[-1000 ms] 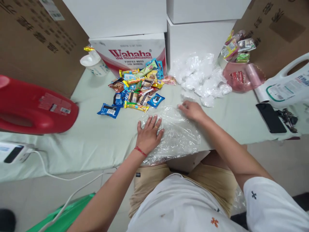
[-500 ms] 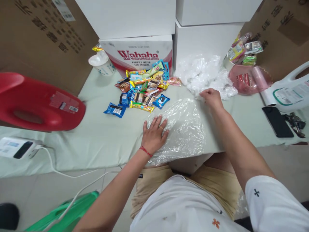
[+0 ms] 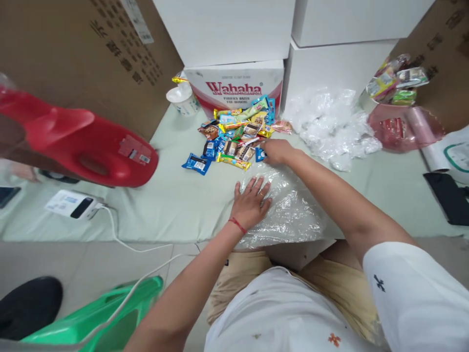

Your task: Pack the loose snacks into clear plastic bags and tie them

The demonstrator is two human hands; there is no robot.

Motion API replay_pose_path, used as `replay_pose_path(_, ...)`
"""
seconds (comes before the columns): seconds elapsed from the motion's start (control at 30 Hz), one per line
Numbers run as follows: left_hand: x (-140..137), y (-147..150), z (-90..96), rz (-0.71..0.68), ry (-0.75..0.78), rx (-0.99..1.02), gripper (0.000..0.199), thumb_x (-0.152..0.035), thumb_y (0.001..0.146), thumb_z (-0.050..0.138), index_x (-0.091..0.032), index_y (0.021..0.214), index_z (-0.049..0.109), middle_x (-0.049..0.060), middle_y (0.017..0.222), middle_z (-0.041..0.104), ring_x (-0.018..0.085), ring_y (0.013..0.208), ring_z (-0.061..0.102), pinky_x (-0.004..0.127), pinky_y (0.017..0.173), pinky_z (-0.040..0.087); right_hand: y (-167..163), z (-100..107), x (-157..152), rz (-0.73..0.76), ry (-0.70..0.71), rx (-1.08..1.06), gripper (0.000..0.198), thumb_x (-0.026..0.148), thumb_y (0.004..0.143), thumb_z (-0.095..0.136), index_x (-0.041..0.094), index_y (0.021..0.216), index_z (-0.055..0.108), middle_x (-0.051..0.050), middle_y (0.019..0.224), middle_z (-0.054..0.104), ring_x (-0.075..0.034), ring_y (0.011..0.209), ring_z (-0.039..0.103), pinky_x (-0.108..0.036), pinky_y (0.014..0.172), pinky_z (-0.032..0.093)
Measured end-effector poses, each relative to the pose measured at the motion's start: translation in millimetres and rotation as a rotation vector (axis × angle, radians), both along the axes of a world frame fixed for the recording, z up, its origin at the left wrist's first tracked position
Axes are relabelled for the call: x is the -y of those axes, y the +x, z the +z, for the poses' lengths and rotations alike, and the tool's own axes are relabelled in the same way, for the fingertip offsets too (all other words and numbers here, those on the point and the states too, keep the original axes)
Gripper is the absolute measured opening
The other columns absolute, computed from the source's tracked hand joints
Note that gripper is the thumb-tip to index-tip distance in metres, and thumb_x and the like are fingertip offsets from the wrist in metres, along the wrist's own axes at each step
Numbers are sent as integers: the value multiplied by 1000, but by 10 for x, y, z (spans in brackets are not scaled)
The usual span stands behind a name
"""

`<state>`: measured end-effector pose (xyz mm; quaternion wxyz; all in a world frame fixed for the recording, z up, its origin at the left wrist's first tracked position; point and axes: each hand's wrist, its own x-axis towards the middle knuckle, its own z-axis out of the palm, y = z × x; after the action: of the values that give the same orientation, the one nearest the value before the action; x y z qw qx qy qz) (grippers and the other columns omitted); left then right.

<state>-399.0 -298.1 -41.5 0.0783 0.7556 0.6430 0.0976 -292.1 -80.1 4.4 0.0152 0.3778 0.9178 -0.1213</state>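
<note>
My left hand [image 3: 251, 204] lies flat with spread fingers on a clear plastic bag [image 3: 296, 215] at the table's front edge. Curled over the right edge of the snack pile, my right hand [image 3: 277, 150] has its fingers on a small blue snack packet [image 3: 260, 154] and covers part of it. The pile of wrapped snacks [image 3: 238, 134] holds yellow, blue and brown packets. One blue packet [image 3: 196, 164] lies at its lower left. To the right is a heap of crumpled clear plastic bags [image 3: 330, 122].
A Wahaha carton [image 3: 234, 80] and white boxes stand behind the snacks. At left are a paper cup [image 3: 183, 99], a large red jug [image 3: 95, 146] and a white device [image 3: 71, 204] with a cable. A pink dish [image 3: 381, 137] and a black phone [image 3: 445, 198] are at right.
My right hand has moved left from the crumpled bags to the blue packet by the snack pile. My left hand stays flat on the bag. The view has shifted left.
</note>
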Motion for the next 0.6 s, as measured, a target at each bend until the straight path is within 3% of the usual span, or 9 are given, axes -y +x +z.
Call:
replay_pose_path(0.07,4,-11,-7,-5,6,12,53,-45,105,40,-32,157,46,6,170,35,31,158,31,69,126,10,64,64,14,-168,35,38,44,35,84,78,15,123,72,-21,126,69,-39,111,65,-42,89,48)
replay_pose_path(0.13,8,-21,-8,-6,12,22,53,-45,105,40,-33,156,46,6,170,35,30,158,30,69,126,9,81,157,60,-193,88,-17,42,37,88,74,13,122,72,-22,124,69,-40,116,60,-45,94,46)
replay_pose_path(0.23,10,-29,3,-12,12,27,52,-44,106,39,-33,156,47,7,169,37,31,158,30,69,126,9,-159,301,137,74,198,-133,39,36,94,67,16,127,69,-17,125,67,-39,125,51,-48,101,42)
replay_pose_path(0.37,0,-32,29,-22,-6,22,52,-43,105,40,-32,155,48,8,167,40,32,157,31,69,126,10,-952,369,90,376,303,-265,34,32,106,47,19,133,63,-12,131,63,-35,133,42,-50,105,37)
replay_pose_path(0.5,-15,-40,40,-19,-35,30,46,-41,104,43,-27,143,61,13,154,57,35,152,39,71,125,12,-1741,153,-100,548,266,-148,35,17,104,43,19,134,62,-11,140,60,-34,138,39,-54,109,35)
replay_pose_path(0.6,-22,-44,44,-7,-54,39,39,-39,103,46,-26,132,69,12,139,68,36,147,44,71,126,13,-2030,-60,-187,555,234,-14,38,9,96,46,16,129,64,-14,139,63,-36,137,45,-62,110,36)
